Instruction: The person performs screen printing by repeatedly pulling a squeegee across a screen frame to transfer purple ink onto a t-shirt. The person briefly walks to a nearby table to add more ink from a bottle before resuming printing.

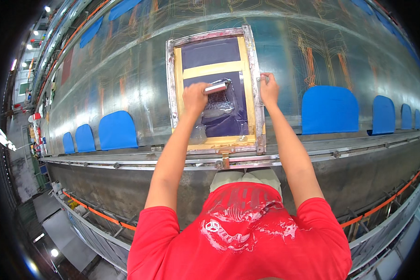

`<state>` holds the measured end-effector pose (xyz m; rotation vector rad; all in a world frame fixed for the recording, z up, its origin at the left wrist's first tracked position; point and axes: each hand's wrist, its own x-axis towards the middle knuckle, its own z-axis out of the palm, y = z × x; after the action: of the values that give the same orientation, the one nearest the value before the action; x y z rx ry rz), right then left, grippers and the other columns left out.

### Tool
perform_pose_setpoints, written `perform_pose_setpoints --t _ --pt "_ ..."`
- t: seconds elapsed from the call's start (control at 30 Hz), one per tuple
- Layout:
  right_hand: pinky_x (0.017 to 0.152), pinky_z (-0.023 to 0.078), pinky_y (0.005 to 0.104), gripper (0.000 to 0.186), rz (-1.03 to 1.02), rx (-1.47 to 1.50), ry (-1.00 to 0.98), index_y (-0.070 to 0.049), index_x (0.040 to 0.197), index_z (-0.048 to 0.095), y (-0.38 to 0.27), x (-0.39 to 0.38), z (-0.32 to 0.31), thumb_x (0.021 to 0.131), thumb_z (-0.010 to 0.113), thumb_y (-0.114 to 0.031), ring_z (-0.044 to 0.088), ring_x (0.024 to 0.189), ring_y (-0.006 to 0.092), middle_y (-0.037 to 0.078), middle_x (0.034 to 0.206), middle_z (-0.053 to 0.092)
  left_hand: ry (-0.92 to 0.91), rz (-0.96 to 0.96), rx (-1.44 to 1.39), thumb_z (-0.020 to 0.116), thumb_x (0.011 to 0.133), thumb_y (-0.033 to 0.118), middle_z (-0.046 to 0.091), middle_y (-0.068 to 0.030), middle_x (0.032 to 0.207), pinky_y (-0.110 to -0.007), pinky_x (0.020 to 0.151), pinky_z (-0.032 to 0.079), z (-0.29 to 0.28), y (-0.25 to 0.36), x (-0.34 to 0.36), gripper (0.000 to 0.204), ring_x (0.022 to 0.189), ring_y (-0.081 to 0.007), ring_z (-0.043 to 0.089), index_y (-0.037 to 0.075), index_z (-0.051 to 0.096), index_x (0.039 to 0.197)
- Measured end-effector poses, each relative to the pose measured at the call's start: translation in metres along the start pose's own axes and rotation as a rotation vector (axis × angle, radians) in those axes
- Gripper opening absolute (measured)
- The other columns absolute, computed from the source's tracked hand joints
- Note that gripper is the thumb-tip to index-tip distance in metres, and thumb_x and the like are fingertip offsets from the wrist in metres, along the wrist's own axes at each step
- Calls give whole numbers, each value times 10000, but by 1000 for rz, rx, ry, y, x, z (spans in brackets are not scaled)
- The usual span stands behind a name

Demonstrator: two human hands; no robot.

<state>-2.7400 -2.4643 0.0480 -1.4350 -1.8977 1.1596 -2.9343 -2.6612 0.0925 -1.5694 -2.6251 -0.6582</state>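
Note:
A screen-printing frame (171, 79) lies on the long metal table in front of me, its mesh dark purple and edged with yellow tape (212, 70). Wrapped round one end of a squeegee (215, 87) with a pale handle is my left hand (194, 97). The squeegee rests crosswise over the middle of the mesh, where clear, glossy ink or paste (219, 106) is smeared toward me. At the frame's right rail, my right hand (269, 89) is closed on the edge, with a small metal piece by its fingers.
Blue flaps or pieces of cloth (330, 110) lie along the near side of the table (284, 51) to both sides. A metal rail (308, 156) runs along its front edge, with a brass-coloured clamp (226, 160) below the frame. Orange lines cross the tabletop.

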Motion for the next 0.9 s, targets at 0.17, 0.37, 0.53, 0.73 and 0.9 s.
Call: perform_pose_setpoints --t 0.17,0.37,0.53,0.73,0.9 --pt "768 491 456 207 -241 57 62 -84 1081 637 18 4 18 954 560 -228 654 831 396 214 890 683 32 -42 29 663 691 13 725 -46 940 -438 760 459 8 8 -30 306 890 -260 657 164 748 943" --pt "908 461 367 244 -227 86 44 -16 1085 660 71 32 0 941 582 -197 632 1001 271 148 1046 684 10 108 30 660 688 80 665 4 937 -421 778 438 25 55 -127 271 908 -220 631 188 666 937" --pt "892 462 360 264 -233 34 27 -27 1087 659 25 32 14 954 568 -237 630 968 270 146 1053 688 37 124 -9 633 741 99 646 40 981 -368 781 427 -1 38 -170 235 955 -175 596 172 666 961" --pt "887 462 367 263 -308 18 67 -16 1089 658 -70 -19 20 948 568 -219 623 971 275 155 1054 677 12 33 -32 647 707 62 642 44 1038 -385 793 407 -81 20 -189 329 992 -177 580 183 680 1011" --pt "891 460 367 241 -431 108 44 -7 1058 653 -120 -82 179 958 562 -207 616 970 285 157 1030 667 60 -62 -99 635 689 36 656 21 1087 -390 789 422 -134 -128 -218 374 1006 -199 599 159 689 1038"
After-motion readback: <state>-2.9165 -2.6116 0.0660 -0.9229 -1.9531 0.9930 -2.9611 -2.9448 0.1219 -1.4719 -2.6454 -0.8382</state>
